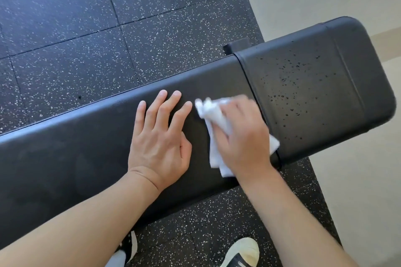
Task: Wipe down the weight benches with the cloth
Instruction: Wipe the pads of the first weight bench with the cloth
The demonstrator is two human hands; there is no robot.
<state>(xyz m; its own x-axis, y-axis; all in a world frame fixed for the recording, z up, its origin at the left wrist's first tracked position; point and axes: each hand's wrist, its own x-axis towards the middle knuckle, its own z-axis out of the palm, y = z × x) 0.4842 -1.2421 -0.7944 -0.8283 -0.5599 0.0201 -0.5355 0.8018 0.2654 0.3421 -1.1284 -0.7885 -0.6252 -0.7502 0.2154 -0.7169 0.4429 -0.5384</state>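
Observation:
A black padded weight bench (86, 154) runs from the lower left to the upper right. Its shorter seat pad (314, 84) is dotted with dark droplets. My left hand (158, 136) rests flat on the long pad with its fingers spread. Just to its right, my right hand (245, 134) grips a crumpled white cloth (213, 119) and presses it onto the long pad beside the seam between the two pads. Parts of the cloth stick out ahead of and below the hand.
Black speckled rubber floor tiles (76, 28) lie beyond and under the bench. A pale floor (358, 201) starts at the right. My two shoes (240, 251) stand close to the bench's near edge. A black frame part (236, 45) pokes out behind the seam.

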